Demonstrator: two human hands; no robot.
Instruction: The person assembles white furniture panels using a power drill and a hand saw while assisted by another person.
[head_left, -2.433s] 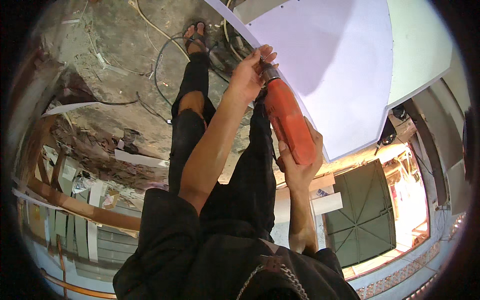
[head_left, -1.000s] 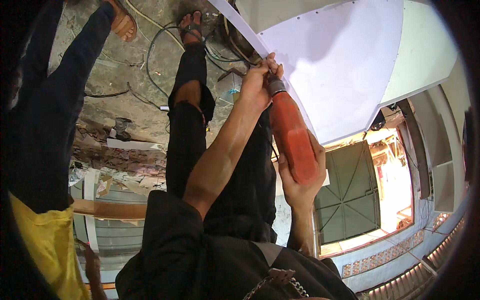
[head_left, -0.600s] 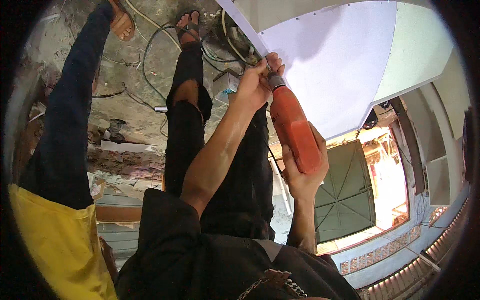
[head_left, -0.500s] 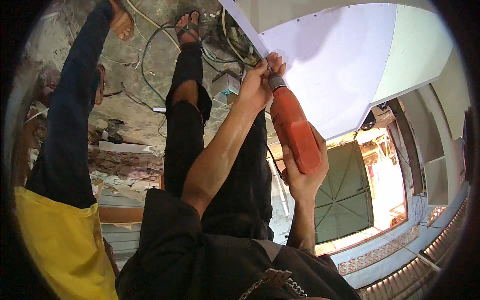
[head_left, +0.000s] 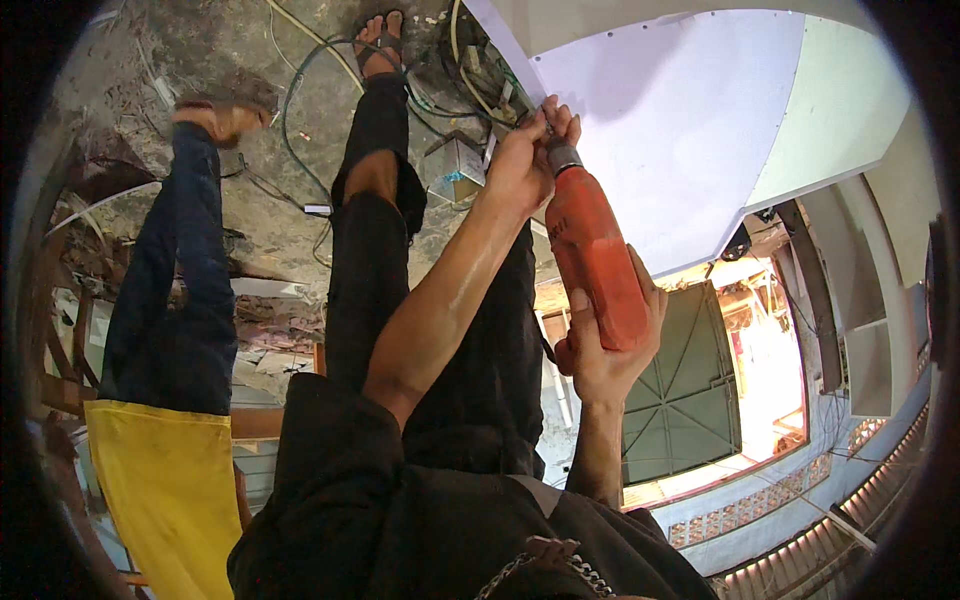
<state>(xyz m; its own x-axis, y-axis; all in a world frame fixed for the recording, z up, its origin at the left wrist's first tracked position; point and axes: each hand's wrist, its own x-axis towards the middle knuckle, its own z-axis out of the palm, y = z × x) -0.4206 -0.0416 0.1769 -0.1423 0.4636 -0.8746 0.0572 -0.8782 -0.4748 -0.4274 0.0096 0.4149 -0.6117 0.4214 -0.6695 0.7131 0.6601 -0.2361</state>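
Observation:
An orange-red power drill [head_left: 598, 255] is held in my right hand [head_left: 608, 368], its fingers wrapped round the rear of the body. The drill's chuck points away from me toward the edge of a large white panel [head_left: 680, 125]. My left hand [head_left: 522, 165] is closed just beside the chuck, its fingertips at the panel's edge. What its fingers pinch there is hidden, and the drill's tip is partly covered by them.
A small open metal box [head_left: 456, 165] stands on the floor beside my leg. Loose cables [head_left: 290, 110] loop around my sandalled foot. To the left stands another person in a yellow top [head_left: 165, 490]. A green metal door [head_left: 685, 385] is at the right.
The other person at the left has shifted right, with a foot moving nearer. My hands and the drill stay at the panel's edge, moving only slightly.

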